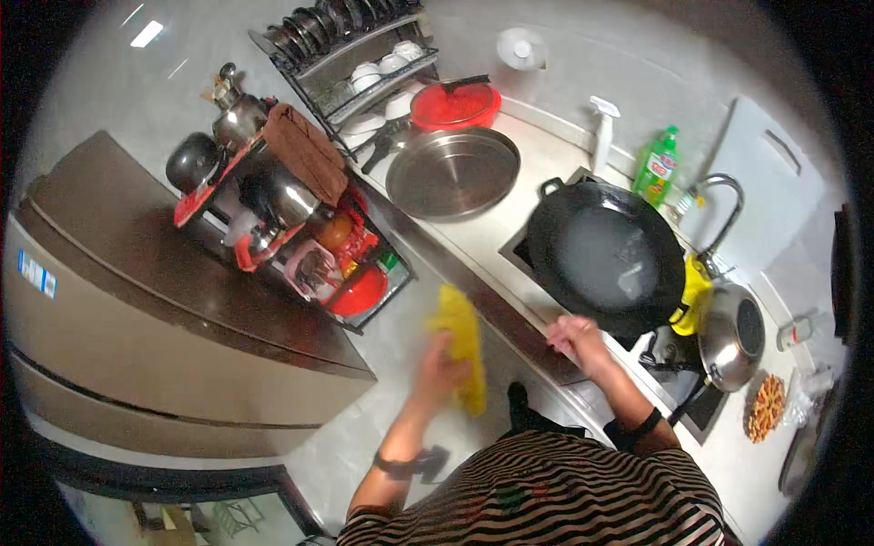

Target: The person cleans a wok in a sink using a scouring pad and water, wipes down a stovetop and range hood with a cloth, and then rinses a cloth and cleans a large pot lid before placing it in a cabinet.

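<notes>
My left hand (444, 372), blurred, grips a yellow cloth (464, 341) over the floor, away from the counter. My right hand (577, 341) is curled near the counter's front edge, just below a large black wok (604, 256); whether its fingers hold anything cannot be made out. The wok sits over the sink area, with a grey, cloudy patch inside. At its right lie a yellow-and-black item (693, 297) below the faucet (727, 205) and an overturned steel pan (732, 338). A round steel tray (454, 174) rests on the counter to the left.
A red lidded basin (456, 106) stands by the dish rack (369, 75). Along the wall are a white spray bottle (603, 136), a green detergent bottle (657, 167) and a white cutting board (771, 177). A loaded shelf (403, 280) and a refrigerator (177, 341) stand at left.
</notes>
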### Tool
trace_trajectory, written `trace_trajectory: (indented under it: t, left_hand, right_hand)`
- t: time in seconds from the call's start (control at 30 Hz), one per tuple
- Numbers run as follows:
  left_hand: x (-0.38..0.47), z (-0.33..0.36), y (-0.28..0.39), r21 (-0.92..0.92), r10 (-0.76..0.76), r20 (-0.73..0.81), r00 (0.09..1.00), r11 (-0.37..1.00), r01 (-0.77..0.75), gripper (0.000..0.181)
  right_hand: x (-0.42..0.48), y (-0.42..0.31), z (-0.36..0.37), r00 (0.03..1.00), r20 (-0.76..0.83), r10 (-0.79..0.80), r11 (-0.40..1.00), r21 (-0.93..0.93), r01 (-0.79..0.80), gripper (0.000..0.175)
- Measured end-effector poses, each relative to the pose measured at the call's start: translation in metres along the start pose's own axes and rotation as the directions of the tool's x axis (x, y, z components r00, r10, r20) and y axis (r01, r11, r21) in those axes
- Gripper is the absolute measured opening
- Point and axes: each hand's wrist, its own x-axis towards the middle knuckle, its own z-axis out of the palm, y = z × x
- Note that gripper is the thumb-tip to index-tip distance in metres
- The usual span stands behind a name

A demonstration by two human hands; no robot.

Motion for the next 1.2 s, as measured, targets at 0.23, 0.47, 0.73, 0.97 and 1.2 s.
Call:
trace_trajectory:
  t: [0.23,0.47,0.73,0.97,1.2]
  left_hand:
    - [0.096,0.016,0.023,0.319,0.099,0.471,0.876,0.907,-0.274,0.037]
    - [0.176,-0.101,0.033,-0.108,0.021,0.198,0.98,0.994,0.001,0.033]
    - [0.297,-0.236,-0.033,-0.316,-0.218,-0.164,0.962,0.935,0.158,0.059]
    - [0.378,-0.239,-0.042,-0.391,-0.317,0.19,0.929,0.844,0.368,0.044]
    - [0.402,-0.301,-0.135,-0.508,-0.176,0.411,0.895,0.771,0.385,0.044]
  right_hand:
    - [0.077,-0.03,0.06,0.875,0.477,-0.084,0.834,0.513,-0.201,0.049]
    - [0.157,-0.092,0.037,0.974,0.059,-0.219,0.518,0.853,0.065,0.039]
    - [0.216,-0.157,-0.003,0.804,-0.453,-0.385,0.611,0.528,0.59,0.046]
    - [0.311,-0.181,-0.053,0.68,-0.599,-0.423,0.847,0.006,0.532,0.061]
    - [0.475,-0.101,-0.122,0.861,-0.31,-0.404,0.687,-0.724,0.062,0.03]
